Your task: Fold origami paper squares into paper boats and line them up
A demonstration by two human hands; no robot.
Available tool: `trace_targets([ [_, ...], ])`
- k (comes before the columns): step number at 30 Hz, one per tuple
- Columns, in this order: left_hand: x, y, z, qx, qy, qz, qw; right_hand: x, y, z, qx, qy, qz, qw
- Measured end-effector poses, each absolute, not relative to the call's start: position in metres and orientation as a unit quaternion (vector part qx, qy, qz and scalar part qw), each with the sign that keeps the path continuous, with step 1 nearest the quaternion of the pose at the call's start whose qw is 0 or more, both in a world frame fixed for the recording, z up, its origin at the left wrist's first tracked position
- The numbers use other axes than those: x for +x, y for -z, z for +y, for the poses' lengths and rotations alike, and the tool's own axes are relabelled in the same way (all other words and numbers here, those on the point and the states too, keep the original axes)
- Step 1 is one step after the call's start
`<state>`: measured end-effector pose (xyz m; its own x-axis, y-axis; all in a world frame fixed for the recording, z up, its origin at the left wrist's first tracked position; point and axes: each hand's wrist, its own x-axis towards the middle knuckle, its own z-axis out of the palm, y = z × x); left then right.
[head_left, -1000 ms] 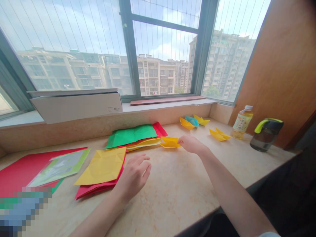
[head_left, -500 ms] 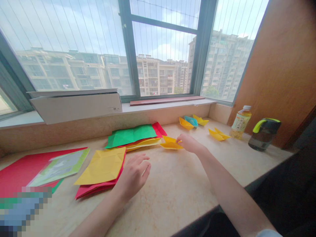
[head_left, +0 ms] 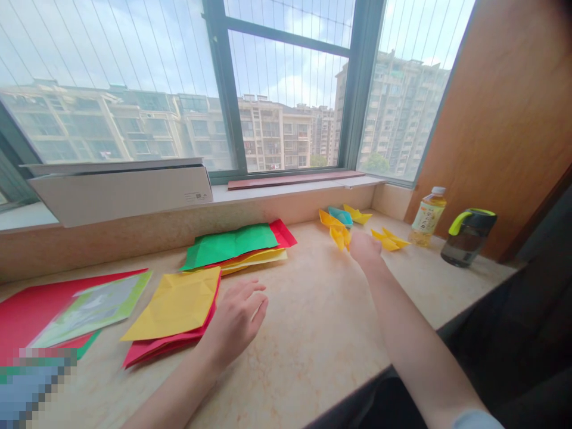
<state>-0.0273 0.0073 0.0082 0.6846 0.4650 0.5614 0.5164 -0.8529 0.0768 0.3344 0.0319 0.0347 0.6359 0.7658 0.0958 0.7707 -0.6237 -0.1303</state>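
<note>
At the far left of the frame, a red paper sheet [head_left: 27, 304] lies on the surface [head_left: 308, 363], with a green-edged plastic sleeve [head_left: 89, 310] on top of it. To its right, a creased yellow paper sheet [head_left: 172, 304] sits on a stack of red paper [head_left: 152, 353]. My left hand [head_left: 235, 322] is just beside that stack, open wide with the fingers loosely curved, holding nothing. Farther back, a green paper sheet [head_left: 230, 245] lies over red and yellow paper [head_left: 254, 260].

Right of center, my right hand [head_left: 366, 250] is narrowed to a pinch on a yellow paper boat [head_left: 339, 236], which tilts nose-down, slightly blurred, in front of a second yellow boat [head_left: 327, 217]. Behind them sit a blue paper boat [head_left: 340, 215] and a third yellow boat [head_left: 357, 213]. A fourth yellow boat [head_left: 388, 239] lies farther right, then a tea bottle [head_left: 428, 217] and a lime-handled tumbler [head_left: 468, 238].
</note>
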Motion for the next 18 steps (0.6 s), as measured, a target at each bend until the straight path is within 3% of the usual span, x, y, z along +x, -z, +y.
trace_targets([
  [18,-0.027,-0.006,0.010,-0.918,0.295,-0.261,0.050,0.326,-0.019,0.044,-0.889,-0.011,-0.447,0.098],
])
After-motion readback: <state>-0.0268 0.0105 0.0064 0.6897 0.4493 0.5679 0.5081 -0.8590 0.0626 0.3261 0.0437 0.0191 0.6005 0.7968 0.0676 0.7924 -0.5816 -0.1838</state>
